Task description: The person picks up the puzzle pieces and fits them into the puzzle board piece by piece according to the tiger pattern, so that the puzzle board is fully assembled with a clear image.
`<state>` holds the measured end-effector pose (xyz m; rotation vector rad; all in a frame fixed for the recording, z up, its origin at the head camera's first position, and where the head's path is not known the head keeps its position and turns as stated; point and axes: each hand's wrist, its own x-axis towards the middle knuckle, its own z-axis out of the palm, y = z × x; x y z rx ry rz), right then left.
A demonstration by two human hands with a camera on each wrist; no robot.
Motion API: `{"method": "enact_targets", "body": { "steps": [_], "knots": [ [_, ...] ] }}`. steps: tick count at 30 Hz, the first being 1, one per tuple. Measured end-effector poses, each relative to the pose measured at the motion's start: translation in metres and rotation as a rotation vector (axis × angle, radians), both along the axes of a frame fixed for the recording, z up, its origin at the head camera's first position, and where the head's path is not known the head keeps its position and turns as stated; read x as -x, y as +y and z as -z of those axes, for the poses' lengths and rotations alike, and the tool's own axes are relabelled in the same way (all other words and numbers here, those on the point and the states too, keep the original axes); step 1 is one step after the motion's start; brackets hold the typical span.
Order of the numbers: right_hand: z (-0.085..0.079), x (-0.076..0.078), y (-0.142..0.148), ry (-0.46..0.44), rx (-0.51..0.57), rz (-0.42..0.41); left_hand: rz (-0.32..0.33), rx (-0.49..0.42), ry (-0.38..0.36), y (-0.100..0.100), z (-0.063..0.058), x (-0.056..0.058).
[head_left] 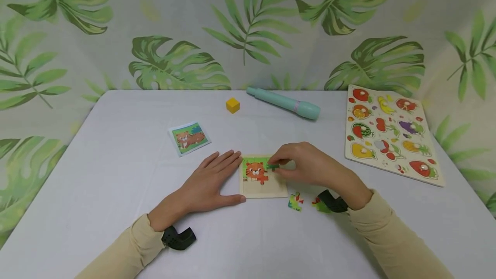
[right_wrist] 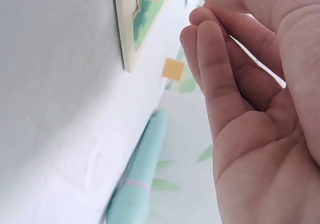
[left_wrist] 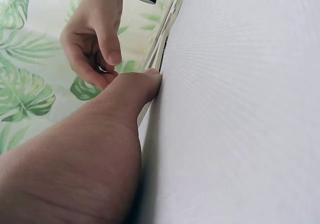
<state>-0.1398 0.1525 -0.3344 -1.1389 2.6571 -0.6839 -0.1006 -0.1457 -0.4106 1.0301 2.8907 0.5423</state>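
Observation:
A small square jigsaw board (head_left: 263, 192) lies on the white table, its upper left filled with tiger pieces (head_left: 256, 170). My left hand (head_left: 207, 184) rests flat along its left side, fingers straight and thumb at the near corner. Over the board's right part, my right hand (head_left: 306, 163) pinches a dark green puzzle piece (head_left: 273, 167) between thumb and curled fingers. The right wrist view shows green artwork (right_wrist: 142, 18) by the board's corner, beside my fingertips. Loose puzzle pieces, one green and red (head_left: 296, 201) and another (head_left: 320, 205) partly behind the wrist camera, lie nearby.
A tiger picture card (head_left: 190, 138) lies at the back left. Farther back are a yellow cube (head_left: 233, 105) and a mint-green tube (head_left: 284, 101). On the right stands a large fruit puzzle board (head_left: 391, 134). Leaf-patterned cloth (head_left: 248, 25) hangs behind the table.

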Motion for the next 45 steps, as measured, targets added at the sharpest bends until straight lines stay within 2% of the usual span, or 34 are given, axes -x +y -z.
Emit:
{"method": "enact_targets", "body": {
  "steps": [10,19,37,45],
  "knots": [
    [-0.002,-0.008,0.019,0.019,0.012,0.04,-0.002,-0.006,-0.015,0.0,-0.001,-0.001],
    [-0.004,-0.013,0.039,0.069,0.05,0.066,0.005,-0.003,0.007,-0.001,-0.002,-0.001],
    [0.001,-0.023,0.066,0.131,0.051,0.15,0.003,0.007,0.005,0.0,-0.002,-0.001],
    [0.006,-0.024,0.075,0.149,0.082,0.135,0.001,0.012,0.001,0.0,-0.003,-0.001]
  ]
}}
